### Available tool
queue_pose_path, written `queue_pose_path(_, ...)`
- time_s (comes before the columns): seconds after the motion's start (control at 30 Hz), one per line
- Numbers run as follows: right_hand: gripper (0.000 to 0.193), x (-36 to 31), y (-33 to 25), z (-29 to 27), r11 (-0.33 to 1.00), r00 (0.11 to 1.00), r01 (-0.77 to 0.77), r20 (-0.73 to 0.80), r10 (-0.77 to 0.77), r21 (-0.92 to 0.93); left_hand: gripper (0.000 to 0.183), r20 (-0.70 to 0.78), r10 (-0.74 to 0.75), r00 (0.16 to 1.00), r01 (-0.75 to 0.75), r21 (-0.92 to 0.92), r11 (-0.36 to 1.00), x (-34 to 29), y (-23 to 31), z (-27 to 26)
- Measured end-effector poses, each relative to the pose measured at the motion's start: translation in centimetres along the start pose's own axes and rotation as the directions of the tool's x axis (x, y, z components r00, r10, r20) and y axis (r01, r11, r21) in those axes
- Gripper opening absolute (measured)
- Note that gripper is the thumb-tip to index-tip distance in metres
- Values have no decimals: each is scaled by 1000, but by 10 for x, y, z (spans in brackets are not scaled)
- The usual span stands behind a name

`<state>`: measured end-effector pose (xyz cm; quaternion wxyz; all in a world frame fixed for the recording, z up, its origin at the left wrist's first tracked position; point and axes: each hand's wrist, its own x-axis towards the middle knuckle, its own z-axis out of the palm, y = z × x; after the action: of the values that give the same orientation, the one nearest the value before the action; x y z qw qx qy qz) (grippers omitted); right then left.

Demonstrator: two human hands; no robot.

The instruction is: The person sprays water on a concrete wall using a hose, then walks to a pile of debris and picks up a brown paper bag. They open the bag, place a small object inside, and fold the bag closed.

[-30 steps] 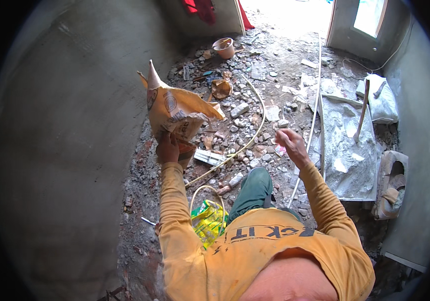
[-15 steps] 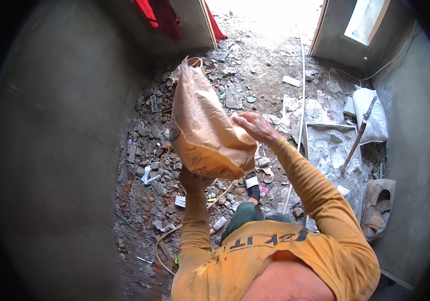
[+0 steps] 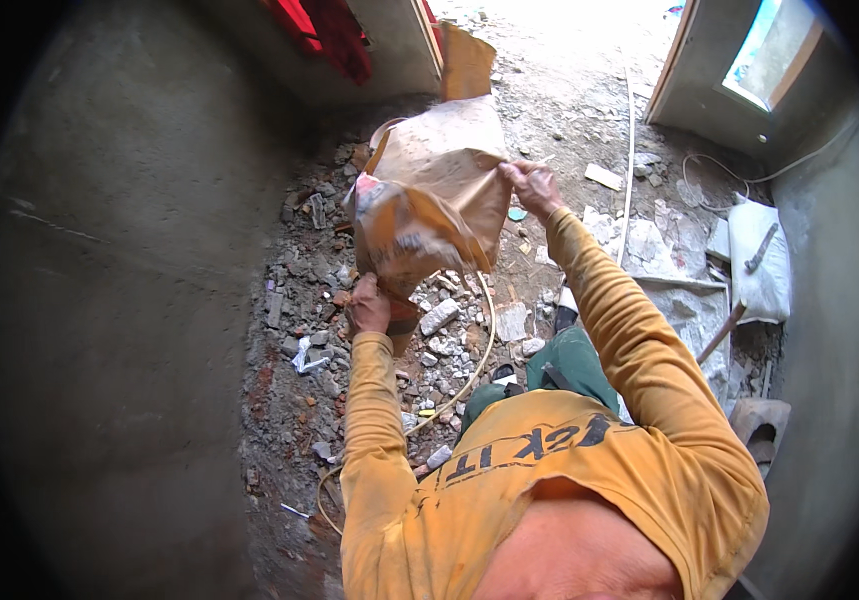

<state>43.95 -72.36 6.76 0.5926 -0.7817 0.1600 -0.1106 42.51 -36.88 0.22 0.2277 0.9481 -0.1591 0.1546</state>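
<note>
Broken brick, stone and grey rubble [image 3: 299,300] cover the ground between a bare, plastered left wall [image 3: 129,300] and a similar right wall [image 3: 839,300]. At the top, red cloth [image 3: 334,40] hangs to the left of a brightly lit doorway [image 3: 569,50]; a window [image 3: 774,50] is at upper right. A pale yellow hose [image 3: 489,325] curves across the debris, near crumpled white plastic [image 3: 306,355]. On the right, a wooden stick [image 3: 722,330] slants up over a mortar-caked tray [image 3: 689,315], beside a white sack [image 3: 764,265], with a hollow block [image 3: 749,412] below.
</note>
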Motion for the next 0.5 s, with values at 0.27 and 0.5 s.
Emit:
queue_pose_path(0.27,74,155,-10,-113,969,989,107,-78,-127,-222,17,50,67,997,-66,-17,998,190,121,41)
queue_pose_path(0.5,68,205,-3,-193,751,922,338,38,-386,-568,24,168,210,963,-209,-22,978,352,273,80)
